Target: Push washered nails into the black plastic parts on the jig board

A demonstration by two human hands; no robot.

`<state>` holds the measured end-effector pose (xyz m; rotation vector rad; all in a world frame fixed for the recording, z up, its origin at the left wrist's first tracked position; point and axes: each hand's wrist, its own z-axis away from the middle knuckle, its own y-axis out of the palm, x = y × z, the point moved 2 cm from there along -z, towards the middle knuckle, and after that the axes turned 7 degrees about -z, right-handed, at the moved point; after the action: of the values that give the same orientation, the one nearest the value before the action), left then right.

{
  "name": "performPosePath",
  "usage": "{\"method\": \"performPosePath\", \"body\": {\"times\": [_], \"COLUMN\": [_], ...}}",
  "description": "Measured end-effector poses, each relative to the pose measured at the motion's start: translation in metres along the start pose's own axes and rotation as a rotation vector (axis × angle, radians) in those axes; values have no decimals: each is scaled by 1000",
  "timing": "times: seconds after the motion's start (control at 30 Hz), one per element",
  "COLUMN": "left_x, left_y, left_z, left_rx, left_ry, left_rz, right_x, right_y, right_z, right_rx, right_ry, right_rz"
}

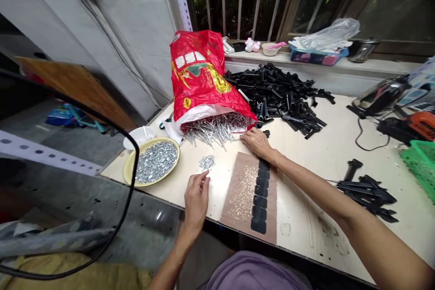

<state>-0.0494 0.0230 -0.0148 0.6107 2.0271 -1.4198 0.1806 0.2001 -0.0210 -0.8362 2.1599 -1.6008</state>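
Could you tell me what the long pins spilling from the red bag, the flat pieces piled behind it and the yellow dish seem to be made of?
The long pins look like bright bare metal: thin, silvery, glinting. The flat pieces seem moulded black plastic, with a dull even sheen, though coated metal is possible. The yellow dish looks like smooth plastic or enamel; its finish leaves that open. The red bag appears to be glossy woven plastic.

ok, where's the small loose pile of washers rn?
Head view, left of centre: the small washer pile lies on the table, just beyond the left hand, between the yellow dish and the brown board.
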Motion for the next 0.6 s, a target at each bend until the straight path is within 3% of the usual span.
{"method": "performPosePath", "body": {"times": [0.1,0.2,0.43,0.6], "left_x": [23,33,24,21], "left_y": [-12,-12,3,9], "left_z": [-13,-21,-33,-36], "left_rx": [24,92,150,138], "left_ry": [93,146,81,108], "left_rz": [-165,-255,-480,-515], "right_x": [-5,-6,13,47], "right_y": [10,8,-39,-62], "right_z": [-3,5,35,58], "right_rx": [24,-6,-234,-251], "right_ry": [6,14,3,0], "right_rz": [31,24,-226,-370]}}
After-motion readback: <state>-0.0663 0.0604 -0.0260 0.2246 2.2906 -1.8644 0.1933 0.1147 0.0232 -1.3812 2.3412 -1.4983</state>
